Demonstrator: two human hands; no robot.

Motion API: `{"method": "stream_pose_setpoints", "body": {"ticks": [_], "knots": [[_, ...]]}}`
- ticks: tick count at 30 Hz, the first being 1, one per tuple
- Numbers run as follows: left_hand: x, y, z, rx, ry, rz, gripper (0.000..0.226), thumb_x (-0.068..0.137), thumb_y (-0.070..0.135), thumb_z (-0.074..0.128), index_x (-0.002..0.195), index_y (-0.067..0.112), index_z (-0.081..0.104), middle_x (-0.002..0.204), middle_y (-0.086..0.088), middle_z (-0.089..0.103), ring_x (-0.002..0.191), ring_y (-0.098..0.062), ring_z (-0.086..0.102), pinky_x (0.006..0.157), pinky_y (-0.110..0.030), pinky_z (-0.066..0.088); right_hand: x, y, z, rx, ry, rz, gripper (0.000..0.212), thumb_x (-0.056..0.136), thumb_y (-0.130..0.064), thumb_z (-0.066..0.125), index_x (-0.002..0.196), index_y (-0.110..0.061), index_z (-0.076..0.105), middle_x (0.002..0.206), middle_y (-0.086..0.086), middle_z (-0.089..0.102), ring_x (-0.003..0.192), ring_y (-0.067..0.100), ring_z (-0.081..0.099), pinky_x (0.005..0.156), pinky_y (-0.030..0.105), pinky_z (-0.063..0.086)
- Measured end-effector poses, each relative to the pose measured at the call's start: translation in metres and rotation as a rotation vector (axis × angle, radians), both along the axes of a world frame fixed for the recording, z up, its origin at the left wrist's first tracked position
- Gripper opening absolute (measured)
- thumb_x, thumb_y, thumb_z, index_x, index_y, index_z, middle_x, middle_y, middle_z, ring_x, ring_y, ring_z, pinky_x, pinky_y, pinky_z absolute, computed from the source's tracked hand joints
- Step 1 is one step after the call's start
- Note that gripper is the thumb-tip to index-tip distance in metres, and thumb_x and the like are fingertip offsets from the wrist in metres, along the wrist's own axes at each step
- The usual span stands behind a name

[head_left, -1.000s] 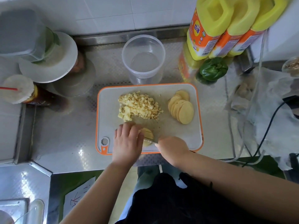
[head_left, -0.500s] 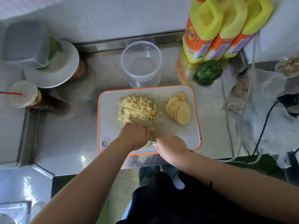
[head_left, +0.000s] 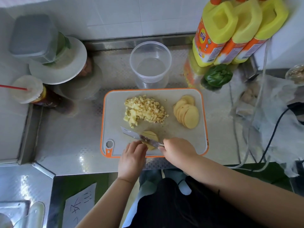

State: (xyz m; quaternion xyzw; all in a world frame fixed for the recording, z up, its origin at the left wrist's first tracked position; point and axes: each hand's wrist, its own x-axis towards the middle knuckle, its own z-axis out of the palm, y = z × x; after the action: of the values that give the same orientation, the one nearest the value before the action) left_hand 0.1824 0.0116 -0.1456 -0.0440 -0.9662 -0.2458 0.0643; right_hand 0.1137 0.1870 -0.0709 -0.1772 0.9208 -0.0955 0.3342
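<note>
"Steel surface [head_left: 69, 129], then. What's at your far left?"

"A cup [head_left: 26, 89] with a red straw. Behind it is a plate [head_left: 70, 63] with a grey-lidded box [head_left: 32, 35] on top."

"And in the middle?"

"A clear tub [head_left: 150, 63] stands just behind my board [head_left: 113, 112], which is white with an orange rim. A heap of pale yellow dice [head_left: 144, 111] lies on the board's left half."

"Where's the piece you're cutting?"

"The slice [head_left: 152, 135] lies flat near the board's front edge, just in front of the dice. A cut line shows across its top. My left hand [head_left: 131, 160] has its fingers bent, and the tips hold down the slice's near edge."

"The knife?"

"My right hand [head_left: 178, 153] is wrapped round the handle and hides it. The knife [head_left: 131, 132] lies across the slice, with its tip pointing left and away from me, past the slice's left edge."

"And to the right?"

"A stack [head_left: 187, 112] of round, overlapping pieces sits on the board's right half, apart from the dice. Behind the board's right corner is a green pepper [head_left: 217, 76], with three yellow bottles [head_left: 230, 30] behind it."
</note>
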Motion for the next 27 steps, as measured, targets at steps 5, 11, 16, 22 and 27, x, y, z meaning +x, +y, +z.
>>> {"method": "stream_pose_setpoints", "body": {"ticks": [5,11,16,22,27], "knots": [[0.001,0.000,-0.008,-0.014,-0.080,0.004,0.021,0.070,-0.001,0.084,0.082,0.008,0.069,0.091,-0.007,0.064,0.081,-0.026,0.053,0.052,-0.038,0.053,0.004,-0.001,-0.003,0.001,0.022,0.041,0.028,0.102,-0.037,0.037,0.089,-0.015,0.048,0.064,-0.005,0.034,0.069,0.022,0.045,0.060,0.030,0.032],[0.000,-0.002,-0.010,0.038,-0.032,0.001,0.022,0.068,-0.005,0.085,0.080,0.006,0.071,0.091,-0.008,0.067,0.077,-0.029,0.060,0.055,-0.035,0.054,0.003,-0.003,-0.011,0.067,0.009,0.075,0.032,0.103,-0.034,0.036,0.103,-0.009,0.056,0.065,-0.004,0.033,0.070,0.022,0.045,0.049,0.028,0.027],[0.000,-0.002,-0.012,0.060,0.001,0.006,0.022,0.067,-0.006,0.085,0.080,0.005,0.070,0.091,-0.008,0.067,0.078,-0.029,0.060,0.055,-0.037,0.055,0.001,-0.003,-0.015,0.061,-0.019,0.060,0.030,0.103,-0.032,0.038,0.105,-0.009,0.056,0.065,-0.004,0.032,0.072,0.022,0.045,0.053,0.028,0.030],[0.003,0.000,-0.018,0.061,0.017,0.008,0.020,0.071,-0.005,0.082,0.084,0.005,0.071,0.095,-0.009,0.067,0.079,-0.030,0.061,0.057,-0.037,0.056,0.003,-0.010,-0.024,0.087,-0.041,0.057,0.029,0.103,-0.029,0.040,0.107,-0.008,0.058,0.069,-0.001,0.039,0.073,0.021,0.045,0.061,0.029,0.034],[0.003,-0.004,-0.022,0.015,0.018,-0.004,0.017,0.088,0.016,0.057,0.085,0.006,0.070,0.096,-0.007,0.066,0.081,-0.028,0.059,0.058,-0.037,0.056,0.006,-0.010,-0.026,0.082,-0.029,0.044,0.032,0.104,-0.031,0.036,0.107,-0.008,0.058,0.085,0.006,0.053,0.075,0.023,0.048,0.063,0.030,0.034]]}}
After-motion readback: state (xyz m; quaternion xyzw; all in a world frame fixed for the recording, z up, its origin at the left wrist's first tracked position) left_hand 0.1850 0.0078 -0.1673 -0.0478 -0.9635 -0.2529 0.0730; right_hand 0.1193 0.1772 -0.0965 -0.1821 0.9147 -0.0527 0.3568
